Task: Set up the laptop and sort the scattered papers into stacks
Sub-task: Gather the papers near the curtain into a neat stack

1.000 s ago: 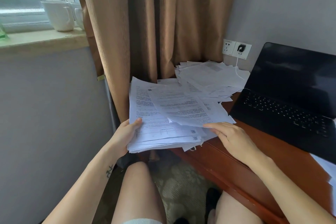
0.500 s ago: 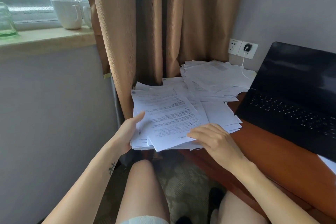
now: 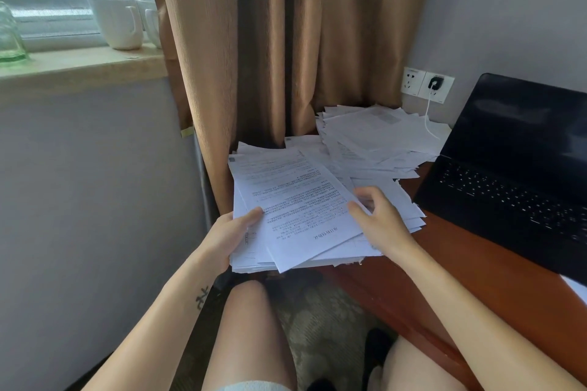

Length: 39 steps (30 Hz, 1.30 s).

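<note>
A thick stack of printed papers (image 3: 286,194) overhangs the left end of the red-brown desk (image 3: 470,267). My left hand (image 3: 228,235) grips the stack's near-left edge, thumb on top. My right hand (image 3: 378,219) pinches the right edge of the top sheets, fingers curled round them. A second, untidy pile of papers (image 3: 374,136) lies farther back by the wall. The black laptop (image 3: 514,174) stands open on the desk at the right, its screen dark.
A brown curtain (image 3: 286,41) hangs behind the papers. A wall socket holds a plug with a white cable (image 3: 429,111) running over the far pile. Two white mugs (image 3: 117,22) and a glass jar (image 3: 9,35) stand on the windowsill. My knees are below the desk edge.
The top sheet has been turned and laid over the near stack. My right hand moved up from the stack's front edge to its right edge. My left hand kept its hold.
</note>
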Tool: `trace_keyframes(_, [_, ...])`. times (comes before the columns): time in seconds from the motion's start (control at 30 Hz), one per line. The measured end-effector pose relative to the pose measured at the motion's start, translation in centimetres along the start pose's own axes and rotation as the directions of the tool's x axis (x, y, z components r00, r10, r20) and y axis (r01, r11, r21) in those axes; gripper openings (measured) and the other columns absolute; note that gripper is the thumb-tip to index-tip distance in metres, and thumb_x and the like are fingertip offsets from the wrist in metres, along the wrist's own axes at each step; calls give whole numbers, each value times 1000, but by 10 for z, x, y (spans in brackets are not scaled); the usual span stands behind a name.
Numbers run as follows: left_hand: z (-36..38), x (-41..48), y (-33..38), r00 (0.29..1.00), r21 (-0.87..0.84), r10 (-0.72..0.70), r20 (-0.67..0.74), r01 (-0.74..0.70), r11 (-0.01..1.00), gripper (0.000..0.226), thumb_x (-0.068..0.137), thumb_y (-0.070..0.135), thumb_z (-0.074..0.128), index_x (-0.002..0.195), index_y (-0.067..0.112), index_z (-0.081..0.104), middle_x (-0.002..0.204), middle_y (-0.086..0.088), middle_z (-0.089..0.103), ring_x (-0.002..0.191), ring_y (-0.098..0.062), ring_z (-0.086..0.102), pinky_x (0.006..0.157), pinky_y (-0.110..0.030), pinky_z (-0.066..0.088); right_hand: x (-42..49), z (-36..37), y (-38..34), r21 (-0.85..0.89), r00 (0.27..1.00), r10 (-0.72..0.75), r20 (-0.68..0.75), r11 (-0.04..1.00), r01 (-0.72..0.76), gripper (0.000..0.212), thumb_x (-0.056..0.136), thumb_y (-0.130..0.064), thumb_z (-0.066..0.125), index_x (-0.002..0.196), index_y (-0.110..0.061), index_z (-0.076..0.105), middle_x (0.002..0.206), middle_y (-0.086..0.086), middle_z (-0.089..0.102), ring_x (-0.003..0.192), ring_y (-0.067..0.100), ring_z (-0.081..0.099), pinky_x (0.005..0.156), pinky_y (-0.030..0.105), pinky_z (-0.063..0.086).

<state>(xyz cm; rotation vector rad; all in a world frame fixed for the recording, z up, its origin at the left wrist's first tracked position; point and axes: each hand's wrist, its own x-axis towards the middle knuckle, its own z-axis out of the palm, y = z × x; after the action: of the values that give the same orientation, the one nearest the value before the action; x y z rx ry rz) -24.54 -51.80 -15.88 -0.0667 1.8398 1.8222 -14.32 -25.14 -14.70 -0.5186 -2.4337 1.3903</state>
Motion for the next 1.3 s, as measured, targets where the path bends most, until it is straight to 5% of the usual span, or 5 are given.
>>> trace_keyframes(0.17, [3,1,-6,998,-4,26,-51,-27,1000,36,97,38,73,119,10,70,100,-4,81,90,-26,79,87,-46,62,20,1,-1,110,983,136,-126,986,-122,38,96,-17,68,130,-16,52,113,2,63,97,16,63,69,24,48])
trace_keyframes(0.3, [5,0,-9,997,-17,22,-71,-24,1000,36,100,42,68,117,11,71,100,-3,81,92,-25,79,85,-42,62,14,0,6,217,988,147,-43,967,-134,28,99,-7,62,124,-20,62,111,2,69,98,17,68,73,28,55])
trace_keyframes(0.63, [5,-2,-10,998,-72,15,-62,-20,997,39,97,50,67,114,16,73,99,1,81,90,-22,79,81,-39,61,24,0,-3,227,987,-1,162,973,-36,52,93,12,56,129,-24,66,118,-10,72,111,6,66,89,23,56])
trace_keyframes(0.9, [4,4,-8,994,-74,109,-32,-111,991,20,102,24,67,121,19,69,108,-1,80,98,-26,78,97,-51,58,34,4,7,130,981,-34,189,992,9,57,90,-1,68,137,-30,55,130,-12,61,124,6,53,103,24,46])
trace_keyframes(1.3, [18,16,37,957,-96,288,-41,-291,952,21,101,23,65,122,20,68,109,-2,80,94,-25,78,76,-38,63,74,-25,-5,146,979,-116,167,985,92,38,96,-22,67,133,-31,60,123,-18,65,110,-10,57,89,7,47])
